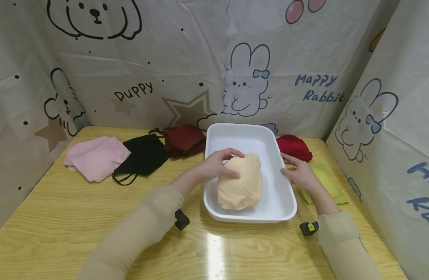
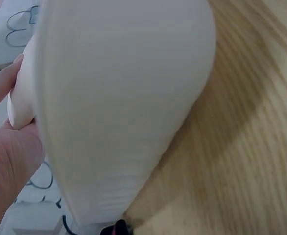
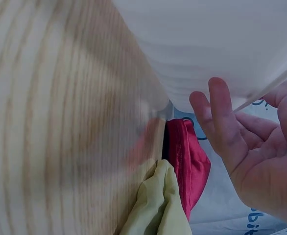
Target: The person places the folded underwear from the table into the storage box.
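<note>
In the head view a folded beige cloth [image 1: 240, 186] is inside a white plastic tub [image 1: 278, 210], toward its left side. My left hand [image 1: 219, 166] reaches over the tub's left rim and pinches the cloth between thumb and fingers. The left wrist view shows mostly the tub's outer wall [image 2: 124, 88], with part of the cloth between the fingertips. My right hand [image 1: 300, 175] is at the tub's right rim, thumb and fingertips touching the edge. In the right wrist view two loosely straight fingers [image 3: 224, 112] stand beside the outer wall.
Left of the tub lie a pink folded cloth [image 1: 95, 157], a black cloth item [image 1: 144, 155] with a cord loop and a dark red cloth item [image 1: 184, 140] with a strap. A red cloth [image 1: 294, 147] and a yellow cloth [image 1: 321, 181] lie on the right. Printed sheets surround the wooden table [image 1: 158, 249].
</note>
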{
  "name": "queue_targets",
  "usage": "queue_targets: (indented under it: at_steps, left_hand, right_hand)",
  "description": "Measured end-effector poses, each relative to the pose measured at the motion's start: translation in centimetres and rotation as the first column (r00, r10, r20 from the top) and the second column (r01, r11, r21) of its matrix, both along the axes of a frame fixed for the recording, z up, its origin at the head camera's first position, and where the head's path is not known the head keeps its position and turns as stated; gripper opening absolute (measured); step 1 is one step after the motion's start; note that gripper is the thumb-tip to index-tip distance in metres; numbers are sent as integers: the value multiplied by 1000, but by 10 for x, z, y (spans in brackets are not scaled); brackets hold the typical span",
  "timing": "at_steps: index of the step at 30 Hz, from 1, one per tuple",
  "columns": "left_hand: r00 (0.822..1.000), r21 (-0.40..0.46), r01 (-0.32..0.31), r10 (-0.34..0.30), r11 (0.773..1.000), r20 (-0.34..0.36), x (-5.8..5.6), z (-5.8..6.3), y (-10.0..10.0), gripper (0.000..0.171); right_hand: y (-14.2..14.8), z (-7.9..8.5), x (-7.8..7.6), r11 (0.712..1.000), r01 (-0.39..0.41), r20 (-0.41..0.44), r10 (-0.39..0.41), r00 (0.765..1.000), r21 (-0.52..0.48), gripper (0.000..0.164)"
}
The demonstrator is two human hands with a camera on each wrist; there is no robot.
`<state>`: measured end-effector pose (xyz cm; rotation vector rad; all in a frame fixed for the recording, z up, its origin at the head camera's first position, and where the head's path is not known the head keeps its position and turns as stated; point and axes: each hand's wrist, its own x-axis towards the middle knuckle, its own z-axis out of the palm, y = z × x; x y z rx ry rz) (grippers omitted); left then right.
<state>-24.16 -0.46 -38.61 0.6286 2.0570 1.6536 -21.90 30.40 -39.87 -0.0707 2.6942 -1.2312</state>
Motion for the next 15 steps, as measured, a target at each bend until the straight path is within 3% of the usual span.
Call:
queue_targets:
  at_steps: [8,15]
  left_hand:
    - [995,-157,61,-73,986,-74,2,-11,9,56]
    - [987,-195,83,-107,977,-117,4,-17,15,55]
  right_hand:
    - [0,-2,0,1000,-11,12,11,1000,-7,65]
    - [0,0,1,1000,-14,17,14,1000,-12,65]
